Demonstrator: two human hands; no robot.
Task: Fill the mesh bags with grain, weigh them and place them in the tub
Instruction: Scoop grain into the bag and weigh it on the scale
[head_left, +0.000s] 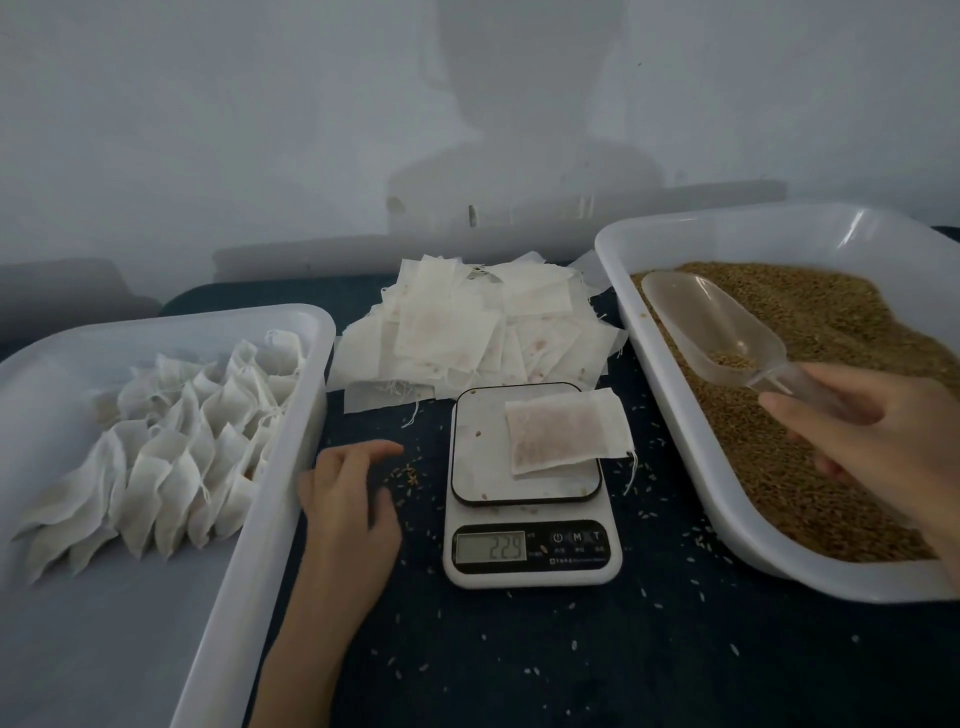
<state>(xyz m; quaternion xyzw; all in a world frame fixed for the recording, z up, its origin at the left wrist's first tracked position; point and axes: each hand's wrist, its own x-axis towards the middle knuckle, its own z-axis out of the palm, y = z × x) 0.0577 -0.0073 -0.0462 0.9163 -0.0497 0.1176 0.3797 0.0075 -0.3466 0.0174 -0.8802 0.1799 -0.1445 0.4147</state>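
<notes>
The right hand (878, 447) grips the handle of a clear plastic scoop (711, 327), fingers curled round it, above the near right part of the grain tub (613, 260). The scoop points toward the far left of that tub and carries only a little grain at its back end. The tub sits along the right edge of the dark table (519, 649) and holds a wide bed of brown grain (810, 364).

The left hand (348, 499) rests flat on the table with its fingers loosely spread, holding nothing, between the left tub's rim and the scale (530, 488). Just beside its fingertips lies a small cluster of spilled grain (408, 474).

The scale stands at the middle of the table, toward the near side, and its display reads 22.9. On the right half of its platform lies one filled mesh bag (566, 431), overhanging the platform's right edge, its drawstring trailing down to the table.

Behind the scale, toward the far edge, sits a loose pile of empty mesh bags (467, 327). The left tub (291, 415), along the left edge, holds overlapping rows of filled bags (171, 441). Stray grains dot the table around the scale.
</notes>
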